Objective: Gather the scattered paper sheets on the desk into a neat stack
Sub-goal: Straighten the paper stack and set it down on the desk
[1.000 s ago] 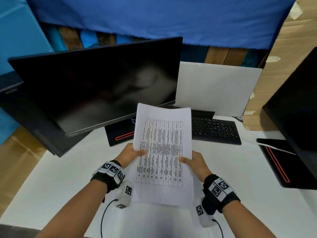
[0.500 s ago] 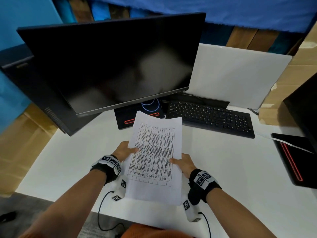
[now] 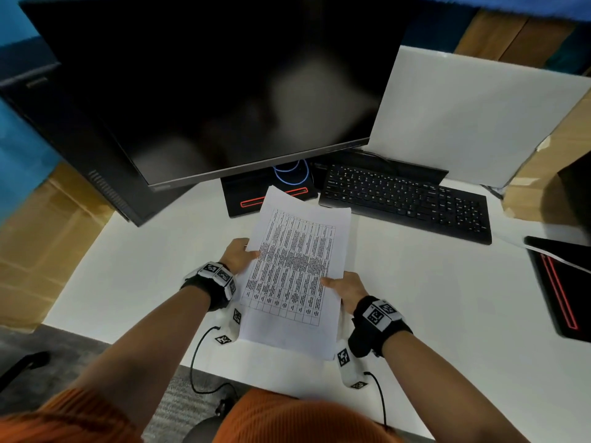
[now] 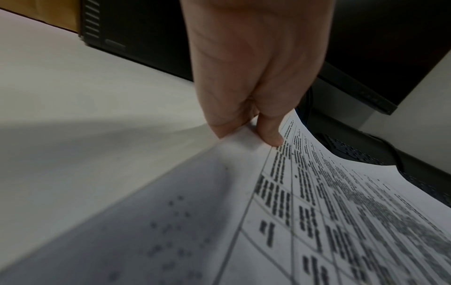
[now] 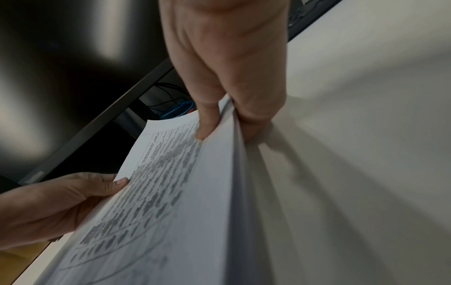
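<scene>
I hold a stack of white paper sheets (image 3: 292, 270) above the white desk (image 3: 128, 276), its top sheet printed with a dense table. My left hand (image 3: 238, 255) pinches the stack's left edge, thumb on top and fingers beneath; the left wrist view shows the left hand (image 4: 246, 123) on the paper sheets (image 4: 317, 221). My right hand (image 3: 347, 287) pinches the right edge the same way, and the right wrist view shows the right hand (image 5: 224, 119) with several sheet edges of the paper stack (image 5: 195, 202) between thumb and fingers. The stack bows slightly upward.
A large dark monitor (image 3: 208, 91) stands just beyond the paper, its base (image 3: 256, 199) under the stack's far end. A black keyboard (image 3: 406, 203) lies to the right, with a white board (image 3: 473, 119) behind it. Another black base (image 3: 559, 286) sits at far right.
The stack, held in both hands, has come lower and nearer the desk's front edge, tilting a little to the right. The head view has tipped downward.
</scene>
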{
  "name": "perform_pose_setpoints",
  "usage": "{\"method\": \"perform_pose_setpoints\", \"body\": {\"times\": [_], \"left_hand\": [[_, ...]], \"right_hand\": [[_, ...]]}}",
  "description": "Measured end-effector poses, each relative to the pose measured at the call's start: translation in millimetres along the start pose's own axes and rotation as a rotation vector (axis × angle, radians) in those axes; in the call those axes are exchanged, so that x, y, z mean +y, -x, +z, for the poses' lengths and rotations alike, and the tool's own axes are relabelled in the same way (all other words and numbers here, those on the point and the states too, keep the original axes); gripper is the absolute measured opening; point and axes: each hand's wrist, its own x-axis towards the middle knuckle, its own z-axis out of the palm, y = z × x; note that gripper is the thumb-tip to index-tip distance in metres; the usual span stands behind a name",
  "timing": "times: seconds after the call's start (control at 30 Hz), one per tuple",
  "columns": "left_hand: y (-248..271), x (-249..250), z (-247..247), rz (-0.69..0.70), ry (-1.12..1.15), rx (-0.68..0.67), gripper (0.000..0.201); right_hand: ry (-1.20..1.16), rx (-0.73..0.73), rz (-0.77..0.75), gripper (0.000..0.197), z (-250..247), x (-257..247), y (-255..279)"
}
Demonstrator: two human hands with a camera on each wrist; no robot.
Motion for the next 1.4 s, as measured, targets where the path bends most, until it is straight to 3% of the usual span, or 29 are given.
{"method": "perform_pose_setpoints", "body": {"times": [0.23,0.47,0.8,1.17,1.4], "left_hand": [[-7.1,3.2,5.1,-0.044,-0.049,0.169,0.029],[-5.1,-0.4,-0.5,-0.086,-0.037,0.17,0.03],[-5.4,-4.2,-6.8,-0.085,-0.037,0.178,0.027],[-1.0,-7.8,-12.1,-0.091,-0.009,0.189,0.029],[4.2,-5.7,-15.0,-0.046,-0.044,0.156,0.025]], "right_hand": [[0.332,0.07,-0.104,0.043,-0.2,-7.1,-3.2],[0.46,0.033,-0.133,0.047,0.6,-12.8,-3.6],[0.565,0.0,-0.112,0.058,6.3,-17.6,-8.7],[0.584,-0.011,-0.12,0.053,14.0,-19.7,-7.2],[0.597,0.074,-0.047,0.08,18.2,-29.3,3.1]]}}
